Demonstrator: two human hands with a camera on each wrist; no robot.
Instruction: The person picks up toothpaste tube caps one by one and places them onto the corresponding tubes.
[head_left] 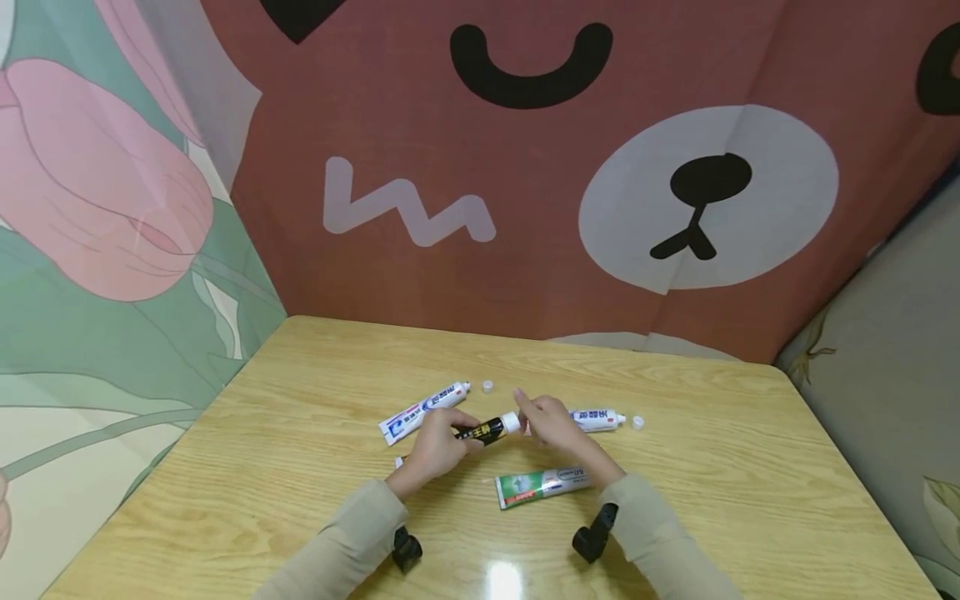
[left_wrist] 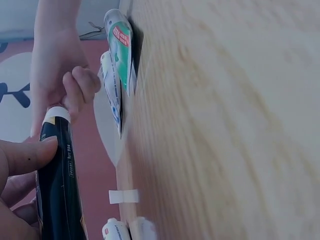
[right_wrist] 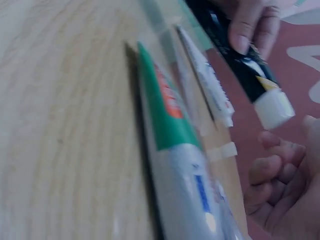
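Note:
My left hand grips a black toothpaste tube, its thumb lying along the dark side in the left wrist view. The tube's white cap is on and points towards my right hand. That hand hovers beside the cap with its fingers loosely bent and nothing held; a small gap to the cap shows in the right wrist view. Below it lies a green and silver toothpaste tube. Partly behind the right hand is a white and blue toothpaste tube, uncapped.
Another uncapped white and blue tube lies beyond the left hand, with a small white cap near its nozzle. A second loose cap sits at the right tube's nozzle. The wooden table meets a printed cloth at its far edge.

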